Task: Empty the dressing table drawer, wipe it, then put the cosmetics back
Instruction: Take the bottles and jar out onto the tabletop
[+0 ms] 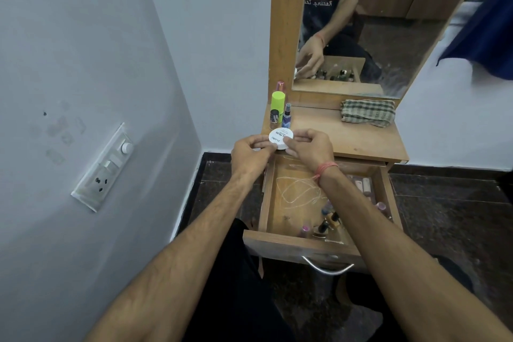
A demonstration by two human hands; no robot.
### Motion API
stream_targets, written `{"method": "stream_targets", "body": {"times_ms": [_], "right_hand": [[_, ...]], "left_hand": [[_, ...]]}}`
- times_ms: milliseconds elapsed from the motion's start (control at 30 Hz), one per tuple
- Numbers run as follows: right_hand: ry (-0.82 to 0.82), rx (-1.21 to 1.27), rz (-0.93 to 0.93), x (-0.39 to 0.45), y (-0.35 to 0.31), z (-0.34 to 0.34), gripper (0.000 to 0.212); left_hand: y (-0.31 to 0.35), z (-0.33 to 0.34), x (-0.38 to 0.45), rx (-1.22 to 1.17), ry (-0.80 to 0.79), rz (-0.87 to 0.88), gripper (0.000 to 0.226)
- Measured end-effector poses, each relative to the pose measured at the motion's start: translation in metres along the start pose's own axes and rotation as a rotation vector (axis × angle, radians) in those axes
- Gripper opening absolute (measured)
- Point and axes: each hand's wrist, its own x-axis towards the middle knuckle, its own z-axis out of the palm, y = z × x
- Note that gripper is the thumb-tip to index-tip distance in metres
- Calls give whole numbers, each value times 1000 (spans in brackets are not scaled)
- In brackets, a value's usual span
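Both hands hold a round white jar [280,138] with a printed lid, just above the front left corner of the dressing table top [361,139]. My left hand [254,154] grips its left side and my right hand [311,147] its right side. Below them the wooden drawer [268,203] stands pulled open. Several small nail polish bottles [329,221] lie in its near right part, and a loose thread [297,191] sprawls over its bare floor. A checked cloth [367,112] lies folded at the back right of the top.
A green-capped bottle [278,107], a small dark bottle [274,116] and a blue spray bottle [286,116] stand at the top's back left. A mirror [361,22] rises behind. A switch plate [104,166] is on the left wall. The drawer handle [327,268] faces me.
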Motion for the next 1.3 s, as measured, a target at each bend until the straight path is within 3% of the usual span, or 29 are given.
{"method": "stream_targets", "body": {"times_ms": [467, 533, 600, 733, 800, 1000, 1100, 1300], "right_hand": [[75, -292, -153, 5, 8, -1, 35], [55, -335, -171, -7, 6, -16, 33], [-38, -426, -190, -21, 6, -42, 20], [-338, -720, -209, -54, 3, -100, 5], [-420, -861, -208, -66, 3, -118, 4], [-590, -1096, -181, -86, 14, -133, 22], [-567, -1233, -251, -92, 22, -125, 33], [-524, -1386, -365, -100, 35, -112, 28]], "left_hand": [[4, 4, -5, 142, 98, 59, 52], [-2, 4, -17, 140, 102, 70, 45], [-11, 1, -30, 180, -58, 88, 32], [-30, -5, -57, 379, -579, 127, 22], [-37, -2, -67, 442, -656, 148, 23], [-29, 11, -79, 760, -636, 193, 38], [-25, 19, -85, 917, -599, 231, 42], [-22, 29, -90, 1028, -536, 334, 20]]}}
